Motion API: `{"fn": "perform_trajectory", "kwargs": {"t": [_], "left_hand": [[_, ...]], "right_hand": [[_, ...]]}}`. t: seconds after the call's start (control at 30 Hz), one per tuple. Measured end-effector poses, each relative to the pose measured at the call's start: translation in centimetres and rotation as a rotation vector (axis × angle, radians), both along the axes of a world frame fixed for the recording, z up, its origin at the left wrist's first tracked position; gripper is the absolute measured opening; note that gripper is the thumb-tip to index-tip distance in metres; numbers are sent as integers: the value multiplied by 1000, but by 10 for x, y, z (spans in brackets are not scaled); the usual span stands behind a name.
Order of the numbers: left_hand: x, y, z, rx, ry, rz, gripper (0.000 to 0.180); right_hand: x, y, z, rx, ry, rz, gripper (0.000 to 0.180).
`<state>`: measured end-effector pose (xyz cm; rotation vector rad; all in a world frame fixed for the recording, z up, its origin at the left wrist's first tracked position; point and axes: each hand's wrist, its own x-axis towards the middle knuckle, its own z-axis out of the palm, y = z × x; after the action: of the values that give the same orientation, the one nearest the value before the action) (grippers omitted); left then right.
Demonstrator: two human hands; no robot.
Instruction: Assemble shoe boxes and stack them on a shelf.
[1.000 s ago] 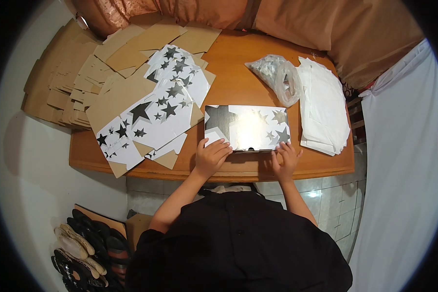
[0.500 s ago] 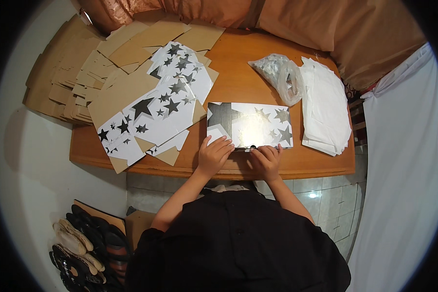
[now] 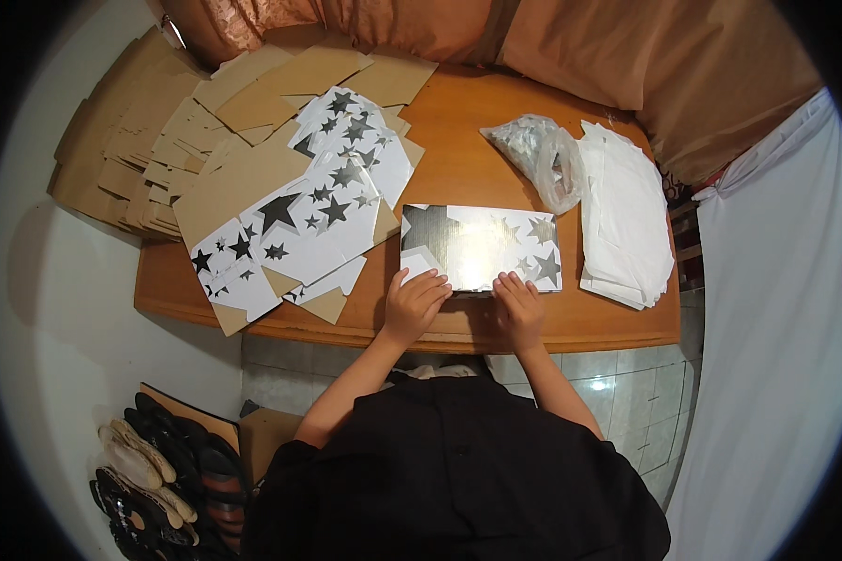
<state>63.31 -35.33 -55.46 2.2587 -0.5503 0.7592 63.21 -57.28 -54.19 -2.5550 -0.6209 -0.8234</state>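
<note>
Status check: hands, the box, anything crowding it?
Left hand, right hand flat on star box near edge. Plastic bag beside it. Cardboard sheets left, close.

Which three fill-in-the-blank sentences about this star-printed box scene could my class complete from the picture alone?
1. Both the left hand and the right hand press on the near edge of the folded box printed with ____.
2. The clear plastic bag lies between the box and the stack of ____ sheets.
3. The flat star-printed box blanks lie to the person's ____ of the box.
4. Everything rests on a ____ table.

Missing words: stars; white; left; wooden
</note>
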Motion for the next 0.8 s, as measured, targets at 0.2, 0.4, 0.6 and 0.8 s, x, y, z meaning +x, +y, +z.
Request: {"fn": "perform_trajectory", "kwargs": {"t": [0.2,0.4,0.6,0.8], "left_hand": [[-5,5,-2,42,-10,9,12],[-13,4,0,22,29,17,14],[-37,-11,-1,150,60,340,20],[-59,-51,-11,96,289,611,35]], "right_hand": [[1,-17,30,349,198,23,18],[55,-65,18,725,327,-152,28],[111,-89,14,1048,747,21,45],[121,-101,-7,1068,900,212,32]]}}
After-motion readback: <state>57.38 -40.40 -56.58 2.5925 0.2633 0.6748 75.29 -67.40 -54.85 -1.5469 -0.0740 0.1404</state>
